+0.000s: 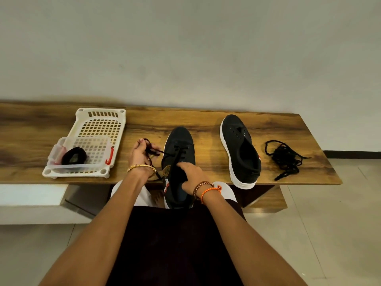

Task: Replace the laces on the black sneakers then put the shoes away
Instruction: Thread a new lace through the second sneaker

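A black sneaker (180, 141) lies in the middle of the wooden bench, toe pointing away, heel over the front edge. A black lace (177, 155) runs through its front eyelets. My left hand (140, 153) pinches a bunch of that lace just left of the shoe. My right hand (190, 176) grips the shoe at its tongue and opening. A second black sneaker (241, 151) with a white sole and bare eyelets lies to the right. Beside it sits a loose heap of black lace (286, 157).
A white perforated tray (99, 124) stands at the left of the bench (206, 118). On it sits a clear plastic box (82, 153) holding a coiled black lace (74, 155). A wall rises right behind the bench. Tiled floor lies to the right and below.
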